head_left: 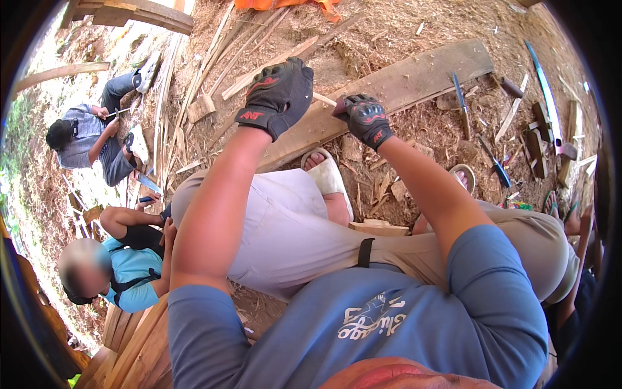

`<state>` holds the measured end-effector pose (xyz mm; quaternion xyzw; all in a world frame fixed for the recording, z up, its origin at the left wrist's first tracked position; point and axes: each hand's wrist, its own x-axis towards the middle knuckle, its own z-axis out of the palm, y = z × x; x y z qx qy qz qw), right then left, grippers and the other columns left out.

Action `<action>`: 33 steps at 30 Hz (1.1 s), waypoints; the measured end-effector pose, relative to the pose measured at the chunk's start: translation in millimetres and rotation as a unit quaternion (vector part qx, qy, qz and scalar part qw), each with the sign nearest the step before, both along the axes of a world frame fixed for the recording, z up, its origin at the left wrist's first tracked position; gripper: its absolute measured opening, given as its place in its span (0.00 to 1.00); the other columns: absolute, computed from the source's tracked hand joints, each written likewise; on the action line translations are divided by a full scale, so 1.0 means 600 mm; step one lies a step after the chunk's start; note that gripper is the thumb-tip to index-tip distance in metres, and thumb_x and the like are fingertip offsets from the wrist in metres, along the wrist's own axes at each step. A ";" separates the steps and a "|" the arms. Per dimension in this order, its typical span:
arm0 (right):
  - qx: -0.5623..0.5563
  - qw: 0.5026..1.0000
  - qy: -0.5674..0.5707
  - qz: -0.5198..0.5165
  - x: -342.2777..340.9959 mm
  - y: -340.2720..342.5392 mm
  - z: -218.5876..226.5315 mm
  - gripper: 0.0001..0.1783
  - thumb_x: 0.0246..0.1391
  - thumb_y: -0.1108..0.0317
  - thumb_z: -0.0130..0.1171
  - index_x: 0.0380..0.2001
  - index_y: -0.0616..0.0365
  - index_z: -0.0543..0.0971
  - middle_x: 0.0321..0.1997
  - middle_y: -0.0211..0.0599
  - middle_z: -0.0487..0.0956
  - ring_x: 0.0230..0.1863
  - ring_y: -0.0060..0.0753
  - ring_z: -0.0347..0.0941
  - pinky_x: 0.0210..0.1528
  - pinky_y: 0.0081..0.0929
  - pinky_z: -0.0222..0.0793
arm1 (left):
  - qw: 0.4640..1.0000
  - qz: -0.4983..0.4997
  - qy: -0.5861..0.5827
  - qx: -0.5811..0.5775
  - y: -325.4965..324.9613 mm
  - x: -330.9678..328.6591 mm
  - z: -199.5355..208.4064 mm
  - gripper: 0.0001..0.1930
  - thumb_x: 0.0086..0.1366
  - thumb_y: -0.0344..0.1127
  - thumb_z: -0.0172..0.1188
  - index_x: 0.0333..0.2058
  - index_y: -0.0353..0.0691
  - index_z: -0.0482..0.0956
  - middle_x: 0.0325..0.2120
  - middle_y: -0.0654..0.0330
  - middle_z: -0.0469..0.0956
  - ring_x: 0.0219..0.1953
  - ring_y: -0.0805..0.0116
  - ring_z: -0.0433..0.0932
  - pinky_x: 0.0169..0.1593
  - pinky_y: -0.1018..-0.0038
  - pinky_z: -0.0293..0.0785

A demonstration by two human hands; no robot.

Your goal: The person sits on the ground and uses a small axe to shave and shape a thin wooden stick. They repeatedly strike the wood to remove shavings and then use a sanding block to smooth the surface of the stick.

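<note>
My left hand (pixel 278 96), in a black glove with red marks, is closed in a fist above the plank. A thin pale stick (pixel 324 99) runs from this fist toward my right hand (pixel 367 120), gloved the same way. My right fingers are wrapped round a short dark reddish-brown piece (pixel 339 107), which the stick's other end meets. Whether the two are joined is too small to tell. Beneath both hands a long wide wooden plank (pixel 447 66) lies slantwise on the ground, with wood chips on it.
On the right lie a knife (pixel 462 107), a second blade with a blue part (pixel 497 162) and a long pale-blue blade (pixel 545 87) near wood blocks (pixel 536 148). Wood strips (pixel 202 78) cover the ground left of the plank. Two people (pixel 81 136) sit at the left.
</note>
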<state>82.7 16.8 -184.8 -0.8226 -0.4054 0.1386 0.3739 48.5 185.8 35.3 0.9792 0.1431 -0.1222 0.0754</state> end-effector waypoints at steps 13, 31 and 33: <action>0.056 0.997 -0.049 0.004 -0.001 0.034 0.059 0.09 0.54 0.64 0.66 0.40 0.47 0.84 0.40 0.37 0.83 0.48 0.47 0.79 0.53 0.43 0.73 | 1.000 -0.016 0.016 0.016 0.001 0.006 0.002 0.22 0.78 0.49 0.45 0.45 0.36 0.80 0.40 0.37 0.84 0.46 0.35 0.82 0.52 0.47 0.77; 0.018 0.996 -0.083 0.010 -0.006 -0.016 -0.046 0.09 0.57 0.66 0.59 0.38 0.38 0.86 0.41 0.32 0.82 0.51 0.41 0.77 0.56 0.39 0.73 | 0.992 0.050 -0.038 -0.111 0.030 0.000 -0.004 0.28 0.78 0.57 0.51 0.47 0.32 0.81 0.35 0.47 0.86 0.36 0.57 0.87 0.44 0.61 0.82; 0.021 0.997 -0.076 0.013 -0.006 -0.016 -0.044 0.09 0.57 0.66 0.59 0.38 0.38 0.86 0.41 0.32 0.81 0.51 0.41 0.77 0.56 0.39 0.73 | 0.961 0.096 -0.079 -0.248 0.048 -0.001 -0.022 0.30 0.78 0.59 0.51 0.45 0.31 0.81 0.32 0.53 0.85 0.36 0.65 0.86 0.43 0.68 0.83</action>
